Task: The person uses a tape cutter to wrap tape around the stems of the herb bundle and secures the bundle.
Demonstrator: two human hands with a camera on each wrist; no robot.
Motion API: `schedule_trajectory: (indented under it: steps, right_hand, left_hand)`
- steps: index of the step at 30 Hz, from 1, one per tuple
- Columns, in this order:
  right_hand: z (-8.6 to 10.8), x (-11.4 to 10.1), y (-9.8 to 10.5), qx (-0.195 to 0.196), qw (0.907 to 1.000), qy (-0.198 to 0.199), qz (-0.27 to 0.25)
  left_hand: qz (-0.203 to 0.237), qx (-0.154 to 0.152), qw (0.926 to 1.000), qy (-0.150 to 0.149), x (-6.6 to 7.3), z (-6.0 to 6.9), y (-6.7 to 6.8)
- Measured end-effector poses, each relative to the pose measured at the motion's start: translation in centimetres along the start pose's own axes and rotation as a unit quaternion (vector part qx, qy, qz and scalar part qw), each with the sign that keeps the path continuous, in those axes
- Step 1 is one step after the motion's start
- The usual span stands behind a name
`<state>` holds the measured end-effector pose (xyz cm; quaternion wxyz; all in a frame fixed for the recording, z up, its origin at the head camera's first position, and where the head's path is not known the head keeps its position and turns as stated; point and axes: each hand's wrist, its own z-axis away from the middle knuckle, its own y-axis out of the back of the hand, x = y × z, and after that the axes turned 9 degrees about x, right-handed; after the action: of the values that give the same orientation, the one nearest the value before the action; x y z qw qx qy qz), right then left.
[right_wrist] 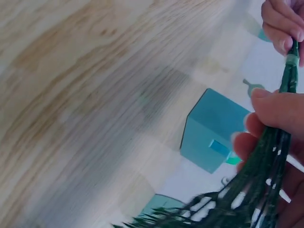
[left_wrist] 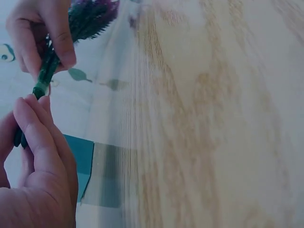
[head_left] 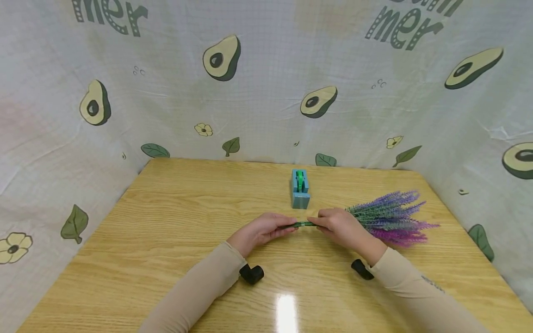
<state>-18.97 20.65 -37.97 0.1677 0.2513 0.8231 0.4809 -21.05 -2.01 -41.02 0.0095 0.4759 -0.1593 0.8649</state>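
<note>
Two sleeves [head_left: 200, 282] cross the surface [head_left: 187, 199]. Left hand [head_left: 266, 228] pinches the stem ends [left_wrist: 19, 137] of the flowers [head_left: 385, 219]; right hand [head_left: 342, 226] pinches the stems [right_wrist: 267, 154] nearer the blooms [head_left: 401, 210], which spread to its right. A green band [right_wrist: 292, 60] rings the stems between the hands. Beyond the hands stands a blue dispenser [head_left: 300, 201]; behind the surface, a printed cloth [head_left: 266, 99].

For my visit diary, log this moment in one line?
left hand: pinches stems; right hand: grips stems; band: between hands; dispenser: on table
</note>
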Motion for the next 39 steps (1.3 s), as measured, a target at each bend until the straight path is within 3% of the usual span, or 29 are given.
schedule_trajectory:
  steps: [7,14,17,21,27,31,34,39]
  right_hand:
    - [-0.6,-0.5,0.0,-0.061,0.9950,-0.074,0.028]
    - [-0.9,0.4,0.5,-0.114,0.9797,-0.145,-0.080]
    - [-0.9,0.7,0.6,-0.114,0.9764,-0.142,-0.116]
    - [-0.7,0.7,0.6,-0.089,0.9799,-0.128,-0.124]
    - [-0.4,0.7,0.3,-0.041,0.9895,-0.090,-0.106]
    - [-0.4,0.5,0.1,-0.021,0.9931,-0.083,-0.081]
    - [-0.6,0.2,0.0,-0.029,0.9916,-0.107,-0.068]
    - [-0.9,0.1,-0.1,-0.077,0.9848,-0.147,-0.051]
  left_hand:
    - [-0.002,0.007,0.9997,-0.024,0.0,-0.2,-0.2]
    - [-0.027,0.019,0.9984,-0.046,0.0,-0.2,-0.2]
    - [-0.038,0.029,0.9973,-0.057,0.0,-0.3,-0.2]
    - [-0.043,0.026,0.9970,-0.059,0.2,-0.4,-0.2]
    - [-0.009,0.006,0.9998,-0.018,0.3,-0.5,-0.3]
    - [-0.003,0.015,0.9998,-0.010,0.4,-0.6,-0.4]
    - [-0.009,0.029,0.9993,-0.021,0.5,-0.7,-0.5]
    - [-0.013,0.039,0.9981,-0.046,0.7,-0.9,-0.8]
